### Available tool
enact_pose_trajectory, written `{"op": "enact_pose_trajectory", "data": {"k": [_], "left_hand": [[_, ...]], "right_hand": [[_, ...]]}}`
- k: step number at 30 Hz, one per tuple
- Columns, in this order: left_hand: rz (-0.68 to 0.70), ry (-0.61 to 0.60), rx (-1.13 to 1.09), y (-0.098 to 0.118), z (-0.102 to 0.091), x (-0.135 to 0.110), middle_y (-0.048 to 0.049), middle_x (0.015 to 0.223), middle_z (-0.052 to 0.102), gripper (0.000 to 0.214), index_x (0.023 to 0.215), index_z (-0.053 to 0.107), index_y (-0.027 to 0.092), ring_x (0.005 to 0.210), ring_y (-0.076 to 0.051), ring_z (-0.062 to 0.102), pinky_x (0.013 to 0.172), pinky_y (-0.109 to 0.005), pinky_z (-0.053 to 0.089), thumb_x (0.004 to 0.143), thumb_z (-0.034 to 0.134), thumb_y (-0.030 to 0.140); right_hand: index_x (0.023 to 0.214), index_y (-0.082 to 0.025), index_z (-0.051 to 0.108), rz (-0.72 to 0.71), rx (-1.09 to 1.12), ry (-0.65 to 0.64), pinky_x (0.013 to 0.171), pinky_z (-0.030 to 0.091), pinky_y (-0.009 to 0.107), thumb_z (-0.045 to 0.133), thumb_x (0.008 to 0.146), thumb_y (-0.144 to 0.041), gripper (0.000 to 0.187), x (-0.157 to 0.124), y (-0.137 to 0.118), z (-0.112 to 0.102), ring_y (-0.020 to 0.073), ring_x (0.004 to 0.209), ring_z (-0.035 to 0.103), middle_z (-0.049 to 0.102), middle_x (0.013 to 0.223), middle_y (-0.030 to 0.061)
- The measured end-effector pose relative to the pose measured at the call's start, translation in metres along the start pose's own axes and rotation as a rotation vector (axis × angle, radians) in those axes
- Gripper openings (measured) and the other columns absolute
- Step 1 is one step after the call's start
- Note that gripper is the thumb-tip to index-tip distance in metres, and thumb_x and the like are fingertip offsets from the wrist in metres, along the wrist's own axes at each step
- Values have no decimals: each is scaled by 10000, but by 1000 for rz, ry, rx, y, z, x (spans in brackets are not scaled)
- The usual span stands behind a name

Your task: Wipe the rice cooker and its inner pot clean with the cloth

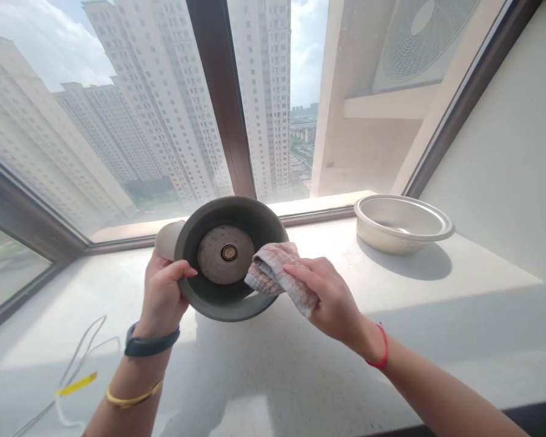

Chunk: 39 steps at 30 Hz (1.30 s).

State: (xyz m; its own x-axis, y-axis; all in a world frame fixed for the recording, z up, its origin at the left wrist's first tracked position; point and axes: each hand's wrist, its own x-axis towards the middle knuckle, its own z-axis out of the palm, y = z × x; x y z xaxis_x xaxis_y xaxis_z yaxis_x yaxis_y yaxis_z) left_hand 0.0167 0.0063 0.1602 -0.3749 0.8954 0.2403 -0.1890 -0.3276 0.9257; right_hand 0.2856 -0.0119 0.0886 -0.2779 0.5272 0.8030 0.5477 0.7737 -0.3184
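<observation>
My left hand point(162, 292) grips the rim of a dark round cooker body point(209, 300), tilted so its inside faces me. A round heating plate point(218, 264) with a brass centre shows inside it. My right hand point(330, 297) holds a pinkish checked cloth point(273, 273) pressed against the inner right wall of the cooker body. Both are held just above a white windowsill counter point(273, 364).
A shallow metal basin point(403, 221) stands on the counter at the right, near the white wall. A white cable with a yellow tag point(75, 382) lies at the lower left. A large window with a brown frame point(222, 109) runs along the back.
</observation>
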Motion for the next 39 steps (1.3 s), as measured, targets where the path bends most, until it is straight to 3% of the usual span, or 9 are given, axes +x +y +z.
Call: {"op": "enact_pose_trajectory", "data": {"k": [3, 8, 15, 18, 22, 26, 31, 36, 39], "left_hand": [[-2, -29, 2, 2, 1, -8, -8, 866, 705, 610, 1053, 708, 180, 806, -190, 612, 583, -195, 485, 463, 612, 55], [1, -75, -1, 2, 10, -19, 12, 839, 684, 751, 1206, 675, 206, 741, -156, 579, 565, -177, 458, 478, 597, 38], [-5, -61, 12, -1, 23, -26, -18, 1048, 728, 801, 1266, 661, 201, 956, -210, 636, 678, -185, 495, 485, 624, 28], [-10, -72, 35, -4, 27, -29, -24, 1115, 726, 807, 1281, 655, 190, 1032, -227, 632, 737, -194, 503, 490, 625, 34], [38, -72, 54, -8, 33, -34, -15, 1149, 723, 799, 1287, 655, 206, 1133, -250, 621, 873, -232, 500, 510, 624, 21], [37, -68, 51, -13, 34, -38, -29, 1172, 725, 788, 1320, 630, 217, 1162, -271, 631, 1026, -319, 462, 558, 695, 27], [20, -85, 61, -15, 28, -41, -71, 1221, 710, 805, 1379, 579, 203, 1229, -310, 606, 1090, -394, 434, 621, 843, 147], [48, -127, 46, -19, 25, -43, -82, 1254, 696, 780, 1410, 552, 213, 1259, -309, 592, 1113, -411, 424, 689, 851, 213], [78, -147, 61, -21, 23, -44, -69, 1297, 677, 748, 1413, 554, 228, 1238, -296, 608, 1119, -405, 420, 714, 815, 179]], "right_hand": [[1248, -158, 640, -113, -277, -252, 881, 469, 438, 510, 923, -125, 352, 33, 3, 25, 284, 1046, 584, 672, 1206, 153], [955, -79, 709, -32, -475, -680, 892, 376, 482, 524, 839, -102, 220, 62, 7, 52, 348, 1020, 568, 701, 947, 208], [915, -129, 733, -10, -329, -842, 802, 417, 387, 581, 813, -245, 217, 52, 1, 59, 280, 873, 658, 748, 863, 136], [968, -164, 724, 134, -65, -886, 708, 431, 320, 555, 842, -292, 246, 48, -9, 62, 247, 859, 673, 760, 937, 102], [1005, -189, 692, 557, 627, -744, 695, 451, 280, 543, 824, -225, 237, 48, -32, 81, 203, 857, 660, 740, 967, 49], [886, -190, 659, 929, 1227, -366, 733, 479, 265, 551, 786, -195, 147, 62, -56, 100, 155, 781, 625, 679, 791, 0], [896, -195, 627, 1200, 1684, 39, 700, 516, 287, 613, 720, -213, 178, 101, -55, 92, 169, 695, 630, 640, 685, -18], [897, -199, 625, 1187, 1705, 224, 699, 520, 284, 611, 756, -253, 151, 113, -53, 88, 169, 723, 633, 653, 706, -12], [940, -192, 660, 1023, 1567, 86, 699, 506, 283, 670, 739, -317, 237, 91, -64, 96, 157, 694, 604, 664, 745, -15]]}}
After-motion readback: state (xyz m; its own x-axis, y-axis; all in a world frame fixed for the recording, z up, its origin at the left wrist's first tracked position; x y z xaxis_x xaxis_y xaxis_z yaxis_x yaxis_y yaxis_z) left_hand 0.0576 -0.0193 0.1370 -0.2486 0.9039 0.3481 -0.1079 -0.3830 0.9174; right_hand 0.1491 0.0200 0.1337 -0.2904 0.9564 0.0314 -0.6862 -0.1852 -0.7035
